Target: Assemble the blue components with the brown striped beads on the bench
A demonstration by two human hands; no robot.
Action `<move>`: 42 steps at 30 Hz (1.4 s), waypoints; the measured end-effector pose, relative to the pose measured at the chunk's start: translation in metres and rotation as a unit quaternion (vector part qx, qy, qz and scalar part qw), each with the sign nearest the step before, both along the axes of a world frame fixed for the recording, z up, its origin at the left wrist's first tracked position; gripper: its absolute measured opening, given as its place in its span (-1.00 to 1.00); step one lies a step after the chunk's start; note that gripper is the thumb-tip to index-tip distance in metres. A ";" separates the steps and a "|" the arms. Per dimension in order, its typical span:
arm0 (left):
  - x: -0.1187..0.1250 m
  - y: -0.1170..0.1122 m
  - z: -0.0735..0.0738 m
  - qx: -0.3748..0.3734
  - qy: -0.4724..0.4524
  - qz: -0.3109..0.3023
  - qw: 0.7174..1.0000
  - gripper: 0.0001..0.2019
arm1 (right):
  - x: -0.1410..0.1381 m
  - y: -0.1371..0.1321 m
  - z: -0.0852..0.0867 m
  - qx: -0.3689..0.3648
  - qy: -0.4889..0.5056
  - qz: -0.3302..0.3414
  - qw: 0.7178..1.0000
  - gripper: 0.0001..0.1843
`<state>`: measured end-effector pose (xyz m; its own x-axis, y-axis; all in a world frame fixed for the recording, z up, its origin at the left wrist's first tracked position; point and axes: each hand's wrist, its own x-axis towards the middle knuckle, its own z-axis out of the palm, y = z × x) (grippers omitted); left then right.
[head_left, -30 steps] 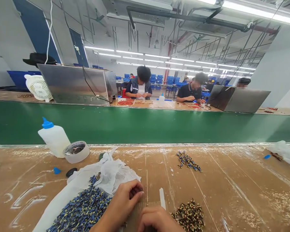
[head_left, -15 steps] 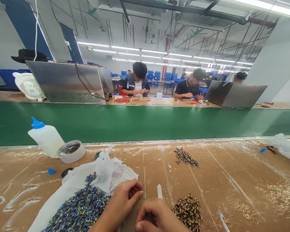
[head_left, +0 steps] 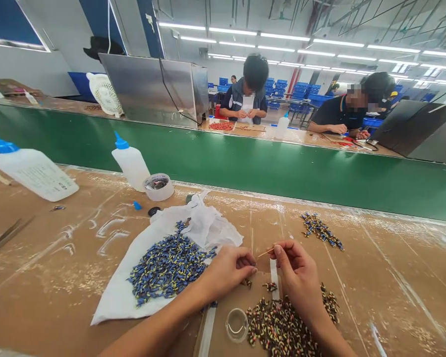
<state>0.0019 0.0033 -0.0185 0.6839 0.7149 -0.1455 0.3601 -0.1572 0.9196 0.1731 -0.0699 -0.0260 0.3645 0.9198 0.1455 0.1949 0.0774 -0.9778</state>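
My right hand (head_left: 300, 273) pinches a thin wooden stick like a toothpick (head_left: 264, 253), its tip pointing at my left fingers. Thumb and fingertips of my left hand (head_left: 230, 270) are pinched together close to that tip; whatever they hold is too small to make out. Left of it, a heap of small blue, black and yellow pieces (head_left: 167, 267) lies on a white plastic bag (head_left: 111, 300). Below my right hand spreads a heap of small dark pieces with yellow and red marks (head_left: 278, 327). A small clear round dish (head_left: 237, 325) stands beside that heap.
A small group of blue and yellow pieces (head_left: 321, 230) lies farther back. Two white squeeze bottles (head_left: 40, 173), a tape roll (head_left: 159, 187) and tweezers (head_left: 7, 235) are at left. Beyond the green belt (head_left: 238, 161), two people (head_left: 247, 94) work at another bench.
The view has swung left and down. My right hand has risen from low by the brown heap to my left fingertips, the wooden stick now visible in it. My left hand stays pinched.
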 end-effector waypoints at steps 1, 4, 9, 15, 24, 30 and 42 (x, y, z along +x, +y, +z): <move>0.000 0.000 -0.001 -0.007 -0.005 0.000 1.000 -0.90 | 0.001 -0.001 0.000 0.002 -0.019 0.000 1.000 -0.70; 0.001 0.000 -0.001 -0.014 -0.012 -0.003 1.000 -0.89 | 0.001 -0.003 0.001 0.001 -0.069 0.010 0.998 -0.71; 0.001 -0.001 0.003 0.001 -0.007 -0.007 1.000 -0.92 | -0.001 -0.005 0.001 0.000 -0.116 0.030 0.993 -0.72; 0.002 -0.002 0.008 -0.001 -0.008 -0.008 1.000 -0.93 | -0.001 -0.007 0.002 -0.001 -0.135 0.030 0.990 -0.72; 0.000 -0.002 0.004 0.017 -0.021 -0.019 0.999 -0.93 | -0.005 -0.009 0.005 0.017 -0.184 0.041 0.982 -0.73; -0.001 -0.002 0.002 0.020 -0.022 -0.025 0.999 -0.93 | -0.005 -0.010 0.007 0.031 -0.207 0.052 0.977 -0.75; -0.002 -0.002 0.005 0.057 -0.012 -0.022 0.998 -0.93 | 0.005 -0.013 0.018 0.012 -0.052 0.044 0.998 -0.80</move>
